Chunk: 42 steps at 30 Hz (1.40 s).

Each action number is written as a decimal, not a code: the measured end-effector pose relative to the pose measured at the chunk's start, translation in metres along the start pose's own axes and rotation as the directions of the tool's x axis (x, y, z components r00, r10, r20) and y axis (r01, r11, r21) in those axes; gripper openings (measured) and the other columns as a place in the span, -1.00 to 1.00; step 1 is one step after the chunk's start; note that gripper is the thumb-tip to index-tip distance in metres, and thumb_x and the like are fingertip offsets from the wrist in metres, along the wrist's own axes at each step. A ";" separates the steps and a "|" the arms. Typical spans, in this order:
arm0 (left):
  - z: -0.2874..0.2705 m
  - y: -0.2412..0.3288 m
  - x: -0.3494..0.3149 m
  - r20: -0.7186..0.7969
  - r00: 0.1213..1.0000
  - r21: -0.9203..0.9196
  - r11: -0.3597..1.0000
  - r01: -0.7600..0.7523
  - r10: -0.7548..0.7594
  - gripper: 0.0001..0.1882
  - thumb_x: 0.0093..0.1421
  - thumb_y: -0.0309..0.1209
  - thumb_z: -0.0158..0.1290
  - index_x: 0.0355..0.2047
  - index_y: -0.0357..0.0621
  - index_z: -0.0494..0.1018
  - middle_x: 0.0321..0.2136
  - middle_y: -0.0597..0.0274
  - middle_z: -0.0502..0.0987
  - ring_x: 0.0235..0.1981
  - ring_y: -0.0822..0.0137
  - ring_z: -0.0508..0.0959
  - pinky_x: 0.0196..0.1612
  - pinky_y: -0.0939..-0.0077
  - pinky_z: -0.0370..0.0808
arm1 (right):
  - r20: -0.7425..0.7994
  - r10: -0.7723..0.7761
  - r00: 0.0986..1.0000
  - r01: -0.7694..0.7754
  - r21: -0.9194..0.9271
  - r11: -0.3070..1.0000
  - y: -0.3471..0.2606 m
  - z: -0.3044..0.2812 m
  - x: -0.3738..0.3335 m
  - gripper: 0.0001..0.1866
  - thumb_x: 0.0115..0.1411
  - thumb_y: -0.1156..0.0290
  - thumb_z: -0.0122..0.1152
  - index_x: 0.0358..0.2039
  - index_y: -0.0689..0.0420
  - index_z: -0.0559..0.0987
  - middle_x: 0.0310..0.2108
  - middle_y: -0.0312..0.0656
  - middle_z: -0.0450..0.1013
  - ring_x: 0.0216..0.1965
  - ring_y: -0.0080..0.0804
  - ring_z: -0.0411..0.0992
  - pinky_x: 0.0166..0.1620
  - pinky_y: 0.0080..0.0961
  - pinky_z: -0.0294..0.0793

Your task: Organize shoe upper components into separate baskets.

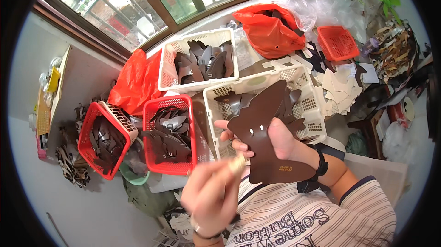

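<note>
A dark brown, leather-like cut piece (259, 148) with wavy edges, two small light slots and gold print lies across my right hand (284, 139). The thumb side shows at its right edge, and fingertips come out from behind it on the left. My left hand (209, 194) is blurred by motion, close to the lower left edge of the piece. Its fingers pinch a small pale yellow object (237, 164) whose kind I cannot make out. Behind the piece stands a white plastic basket (218, 120) holding several similar brown pieces (294, 111).
Another white basket (166, 70) and two red baskets (193, 132) (87, 148) hold dark pieces. Red plastic bags (133, 86) (264, 33) stand near the window. On the right are cream cut pieces (340, 90), a small red basket (337, 42) and a heap of strips (395, 51).
</note>
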State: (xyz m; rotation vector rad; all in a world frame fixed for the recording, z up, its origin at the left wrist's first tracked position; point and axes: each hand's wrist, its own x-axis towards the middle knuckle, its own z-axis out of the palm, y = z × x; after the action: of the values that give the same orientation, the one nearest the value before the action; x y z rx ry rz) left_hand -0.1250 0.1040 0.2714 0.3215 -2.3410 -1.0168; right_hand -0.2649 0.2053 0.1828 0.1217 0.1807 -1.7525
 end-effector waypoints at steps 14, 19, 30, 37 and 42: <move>0.064 -0.046 -0.007 -0.042 0.985 0.283 0.948 -0.148 0.167 -0.80 -0.08 -0.55 0.34 -0.50 -0.22 0.50 -0.48 0.22 0.47 -0.40 0.18 0.45 -0.31 0.34 0.39 | 0.102 0.010 0.995 -0.023 0.132 0.991 0.020 -0.026 0.008 -0.31 0.39 -0.02 -0.39 0.35 0.20 0.14 0.13 -0.02 0.36 0.14 -0.19 0.36 0.22 -0.32 0.34; 0.064 -0.051 -0.001 -0.001 0.987 0.238 0.959 -0.155 0.159 -0.76 -0.07 -0.56 0.33 -0.52 -0.20 0.42 -0.48 0.22 0.46 -0.43 0.18 0.42 -0.33 0.33 0.35 | -0.068 -0.266 0.961 0.245 -0.226 0.943 0.018 -0.033 0.009 -0.14 0.31 -0.33 -0.33 0.39 0.05 0.08 0.31 0.13 0.15 0.26 -0.11 0.25 0.26 -0.20 0.29; 0.059 -0.053 -0.007 0.042 0.980 0.149 0.969 -0.199 0.195 -0.72 -0.07 -0.53 0.35 -0.38 -0.20 0.47 -0.40 0.21 0.49 -0.37 0.21 0.46 -0.29 0.33 0.37 | 0.105 -0.087 0.991 0.097 -0.102 0.990 0.022 -0.007 -0.008 -0.30 0.40 -0.12 -0.30 0.42 -0.07 -0.03 0.28 -0.09 0.15 0.26 -0.36 0.20 0.28 -0.34 0.22; 0.053 -0.053 -0.021 -0.138 0.972 0.287 0.947 -0.145 0.190 -0.78 -0.02 -0.60 0.32 -0.31 -0.25 0.59 -0.36 0.19 0.51 -0.37 0.28 0.48 -0.34 0.47 0.42 | 0.247 -0.088 0.965 0.163 -0.305 0.938 0.030 -0.003 0.014 -0.19 0.35 -0.22 -0.31 0.43 -0.02 -0.18 0.37 0.07 0.01 0.37 -0.07 0.06 0.34 -0.12 0.12; 0.053 -0.066 -0.030 -0.168 0.975 0.173 0.978 -0.119 0.148 -0.81 0.00 -0.61 0.31 -0.33 -0.26 0.60 -0.36 0.20 0.50 -0.35 0.30 0.48 -0.29 0.49 0.43 | 0.223 -0.082 0.971 0.140 -0.258 0.956 0.034 -0.002 0.015 -0.18 0.36 -0.22 -0.35 0.43 0.01 -0.19 0.37 0.05 0.00 0.38 -0.10 0.02 0.36 -0.15 0.07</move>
State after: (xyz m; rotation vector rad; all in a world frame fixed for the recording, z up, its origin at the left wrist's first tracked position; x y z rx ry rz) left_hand -0.1317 0.1034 0.1820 0.2996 -2.2513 -0.7050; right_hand -0.2343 0.1848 0.1760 -0.2792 0.2766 -1.8213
